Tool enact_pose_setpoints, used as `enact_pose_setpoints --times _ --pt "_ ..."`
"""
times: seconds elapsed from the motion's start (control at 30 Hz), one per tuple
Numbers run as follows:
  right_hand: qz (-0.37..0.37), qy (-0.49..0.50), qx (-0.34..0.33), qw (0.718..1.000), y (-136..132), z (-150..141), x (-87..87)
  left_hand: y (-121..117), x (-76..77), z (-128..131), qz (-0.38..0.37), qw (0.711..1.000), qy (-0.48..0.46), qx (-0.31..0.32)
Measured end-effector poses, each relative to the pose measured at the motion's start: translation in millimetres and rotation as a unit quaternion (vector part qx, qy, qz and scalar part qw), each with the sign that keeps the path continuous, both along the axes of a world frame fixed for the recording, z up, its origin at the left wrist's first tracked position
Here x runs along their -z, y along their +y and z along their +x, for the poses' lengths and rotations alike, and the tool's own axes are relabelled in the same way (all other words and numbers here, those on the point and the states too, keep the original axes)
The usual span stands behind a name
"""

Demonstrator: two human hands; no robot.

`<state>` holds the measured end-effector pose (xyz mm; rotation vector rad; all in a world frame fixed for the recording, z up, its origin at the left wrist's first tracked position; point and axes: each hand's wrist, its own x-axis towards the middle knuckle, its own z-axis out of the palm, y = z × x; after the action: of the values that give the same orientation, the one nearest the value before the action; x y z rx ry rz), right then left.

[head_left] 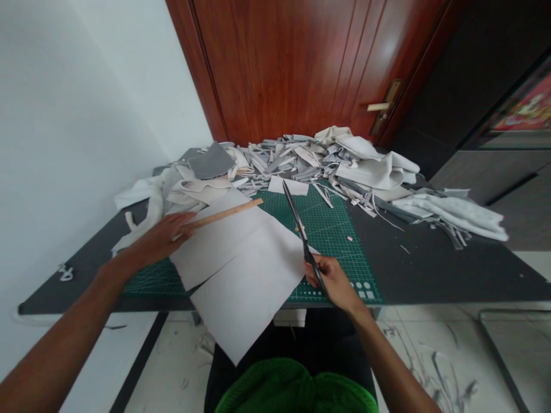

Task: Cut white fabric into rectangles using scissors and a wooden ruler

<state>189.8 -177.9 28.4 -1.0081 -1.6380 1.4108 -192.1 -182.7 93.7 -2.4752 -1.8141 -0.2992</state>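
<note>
Two bare hands over a green cutting mat [331, 241], both at work on a large white sheet [241, 269], which lies across the mat's near half and overhangs the table edge at 6 o'clock. Left hand [161, 241] at 9 o'clock: open and flat, fingers spread, fingertips [187, 225] against the near end of a wooden ruler [228, 212], with no grip around it. A sound hold, the spread fingers well placed for steady downward pressure against creep. Right hand [333, 284] at 4 o'clock: closed firmly around the handles of black scissors [301, 229], blades apparently shut, points toward 11 o'clock. Blades in line with the forearm, a steady way to follow a straight line. Beyond, at 12 o'clock, a heap of white and grey fabric offcuts [301, 160] on a black table [430, 269].
</note>
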Motion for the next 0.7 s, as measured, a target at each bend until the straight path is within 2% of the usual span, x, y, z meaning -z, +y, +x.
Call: enact_pose_setpoints --times 0.13,0.27,0.4,0.53,0.63,0.7 --pt "-0.003 0.013 -0.022 1.0 5 -9 2.8 37 0.1 -20 -0.015 0.997 0.038 -0.065" --pt "-0.011 0.012 -0.023 1.0 7 -10 4.0 56 -2.5 -34 -0.028 0.996 0.066 -0.061" --pt "-0.009 0.017 -0.021 1.0 8 -7 3.7 52 -16.9 -26 -0.061 0.995 0.068 -0.042" --pt "0.0 0.015 -0.001 1.0 7 -5 2.2 46 -32.4 -10 -0.085 0.993 0.033 -0.072" --pt "0.002 0.01 0.008 1.0 7 -5 -0.2 43 -39.1 2 -0.101 0.989 -0.027 -0.101" --pt "0.002 0.008 0.012 1.0 6 -5 -1.8 33 -40.5 11 -0.088 0.981 -0.111 -0.134"
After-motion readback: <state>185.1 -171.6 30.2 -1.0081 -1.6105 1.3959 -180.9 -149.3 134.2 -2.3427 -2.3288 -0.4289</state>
